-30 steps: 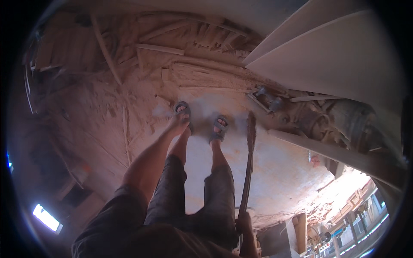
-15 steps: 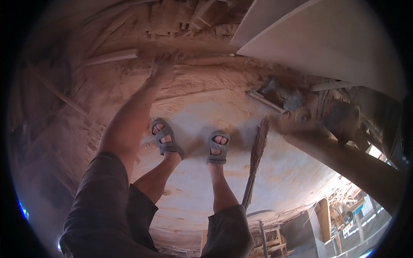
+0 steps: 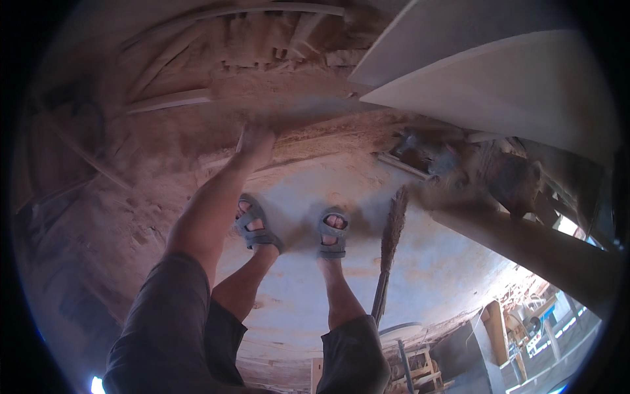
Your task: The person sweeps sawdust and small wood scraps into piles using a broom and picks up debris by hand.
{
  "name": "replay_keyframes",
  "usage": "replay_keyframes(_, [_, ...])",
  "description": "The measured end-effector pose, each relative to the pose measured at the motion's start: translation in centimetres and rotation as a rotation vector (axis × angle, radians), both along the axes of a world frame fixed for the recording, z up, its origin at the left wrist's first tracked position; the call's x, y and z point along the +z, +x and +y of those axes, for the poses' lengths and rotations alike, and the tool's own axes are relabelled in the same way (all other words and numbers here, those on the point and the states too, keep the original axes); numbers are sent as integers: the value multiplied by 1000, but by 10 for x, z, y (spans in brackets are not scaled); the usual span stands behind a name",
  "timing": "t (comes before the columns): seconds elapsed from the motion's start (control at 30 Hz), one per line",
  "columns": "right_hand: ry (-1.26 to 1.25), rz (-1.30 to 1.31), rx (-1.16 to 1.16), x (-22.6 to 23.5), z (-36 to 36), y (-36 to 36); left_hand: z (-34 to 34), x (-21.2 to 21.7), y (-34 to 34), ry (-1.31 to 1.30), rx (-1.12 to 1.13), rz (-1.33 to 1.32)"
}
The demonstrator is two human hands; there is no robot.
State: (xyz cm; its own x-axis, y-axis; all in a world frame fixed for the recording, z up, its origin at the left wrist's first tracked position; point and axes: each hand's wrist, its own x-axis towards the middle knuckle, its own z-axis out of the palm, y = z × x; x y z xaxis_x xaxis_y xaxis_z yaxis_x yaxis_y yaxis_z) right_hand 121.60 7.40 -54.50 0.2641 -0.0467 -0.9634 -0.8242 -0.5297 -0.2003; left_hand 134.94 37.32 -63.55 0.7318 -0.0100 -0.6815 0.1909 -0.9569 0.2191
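Observation:
My left arm stretches forward from the lower left, its dark short sleeve ending above the elbow. Smeared by motion, my left hand (image 3: 257,143) is low over the floor beside a ridge of reddish-brown sawdust (image 3: 328,139). Its fingers are too blurred to show whether they grip anything. Just beyond it runs a smooth, blurred grey-brown strip (image 3: 315,110); whether this is a board or bare floor I cannot tell. Nowhere in view is my right hand. Both my feet, in grey strapped sandals (image 3: 333,244), stand on the pale dusty floor (image 3: 302,295).
Large pale panels (image 3: 499,85) lean in at the upper right. A narrow wooden strip (image 3: 170,100) lies at the far left. Right of my feet is a long, rough-edged brown stick (image 3: 392,230). A thick dark beam (image 3: 518,253) juts in at right, near dusty machine parts (image 3: 515,184).
My left hand has come back toward my feet over the sawdust. A smooth grey-brown strip now shows where rough sawdust was. The head view has shifted slightly.

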Motion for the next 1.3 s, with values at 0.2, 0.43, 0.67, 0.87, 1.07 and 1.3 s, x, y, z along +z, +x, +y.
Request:
replay_keyframes(0.2, [28,0,10,7,8,-5,16,29,-17,-130,256,194])
replay_keyframes(0.43, [1,-5,-38,22,-4,-10,44,140,83,-164,67,13])
replay_keyframes(0.67, [21,-17,-51,24,-4,-3,43,-2,-52,-455,660,-23])
replay_keyframes(0.87, [-66,0,-78,48,-65,-51,-64,31,-65,82,-12,-154])
replay_keyframes(1.07, [-244,246,-87,196,-158,-225,-28,5,-81,35,61,-213])
replay_keyframes(1.3, [-381,349,-166,364,-195,-297,-17,182,15,-231,1,275])
